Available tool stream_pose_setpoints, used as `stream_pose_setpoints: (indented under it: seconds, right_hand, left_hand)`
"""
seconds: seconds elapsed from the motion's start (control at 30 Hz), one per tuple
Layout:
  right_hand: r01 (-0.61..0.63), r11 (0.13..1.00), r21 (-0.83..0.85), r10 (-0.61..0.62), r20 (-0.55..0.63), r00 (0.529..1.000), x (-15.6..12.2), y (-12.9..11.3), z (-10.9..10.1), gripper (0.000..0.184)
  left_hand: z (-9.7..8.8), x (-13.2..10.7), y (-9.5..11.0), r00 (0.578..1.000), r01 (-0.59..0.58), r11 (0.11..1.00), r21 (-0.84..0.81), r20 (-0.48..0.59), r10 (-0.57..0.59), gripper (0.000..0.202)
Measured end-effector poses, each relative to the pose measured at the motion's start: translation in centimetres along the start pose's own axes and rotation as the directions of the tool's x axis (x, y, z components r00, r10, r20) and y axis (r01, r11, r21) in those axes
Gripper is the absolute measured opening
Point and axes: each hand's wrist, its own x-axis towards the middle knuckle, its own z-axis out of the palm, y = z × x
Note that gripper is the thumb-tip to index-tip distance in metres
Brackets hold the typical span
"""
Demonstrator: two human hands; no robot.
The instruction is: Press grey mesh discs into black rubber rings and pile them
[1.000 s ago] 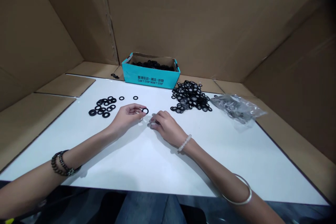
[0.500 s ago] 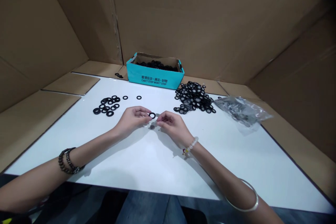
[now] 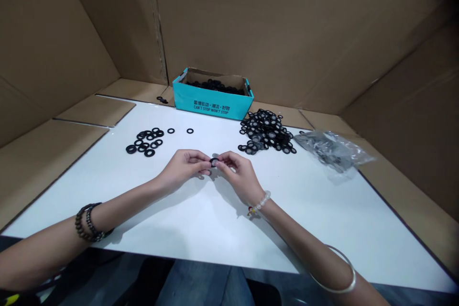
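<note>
My left hand (image 3: 186,166) and my right hand (image 3: 238,172) meet over the middle of the white table (image 3: 215,215). Both pinch one small black ring (image 3: 213,161) between their fingertips, just above the tabletop. Whether my right fingers also hold a mesh disc is hidden. A scatter of plain black rings (image 3: 145,139) lies to the left of my left hand. A heap of black rings with grey mesh centres (image 3: 266,131) lies beyond my right hand.
A teal cardboard box (image 3: 211,98) holding black rings stands at the back of the table. A clear plastic bag of parts (image 3: 332,149) lies at the right. Two single rings (image 3: 180,130) lie apart. Cardboard walls (image 3: 287,28) surround the table.
My right hand has lifted off the table and moved to the left hand's ring. The two hands have come together, and both now pinch the ring.
</note>
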Motion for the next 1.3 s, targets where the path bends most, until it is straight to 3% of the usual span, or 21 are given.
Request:
stream_pose_setpoints:
  seconds: [0.1,0.23,0.4,0.53,0.73,1.03,1.3]
  right_hand:
    - [0.059,0.993,-0.100,-0.052,0.071,0.996,-0.1,-0.3,0.0,0.014]
    - [0.083,0.992,-0.099,-0.070,0.124,0.990,-0.2,-0.3,0.3,0.017]
    - [0.122,0.972,-0.203,-0.098,0.122,0.988,-0.3,-0.7,0.3,0.012]
    - [0.135,0.971,-0.196,-0.106,0.151,0.983,-0.1,-1.5,-0.3,0.012]
    - [0.119,0.966,-0.230,-0.082,0.165,0.983,-0.1,-2.4,-0.9,0.010]
    - [0.003,0.990,-0.143,0.017,0.142,0.990,-0.4,-2.5,-1.0,0.013]
    - [0.055,0.986,-0.159,-0.031,0.146,0.989,-0.5,-3.1,-1.2,0.011]
  left_hand:
    - [0.2,-0.2,0.0,0.999,-0.037,0.998,0.042,0.024,0.036,0.023]
    - [0.6,-0.3,-0.4,0.993,-0.061,0.996,0.061,0.107,0.054,0.025]
    - [1.0,-0.4,-0.9,0.996,-0.084,0.996,-0.023,-0.018,0.084,0.022]
    - [1.1,-0.8,-0.8,0.985,-0.147,0.988,0.045,-0.081,0.150,0.017]
    - [1.1,-1.4,-0.7,0.963,-0.221,0.946,0.239,-0.097,0.250,0.011]
    - [1.4,-1.9,-0.2,0.961,-0.224,0.925,0.308,-0.089,0.262,0.010]
    - [1.5,-2.0,-0.1,0.958,-0.211,0.932,0.295,-0.126,0.257,0.007]
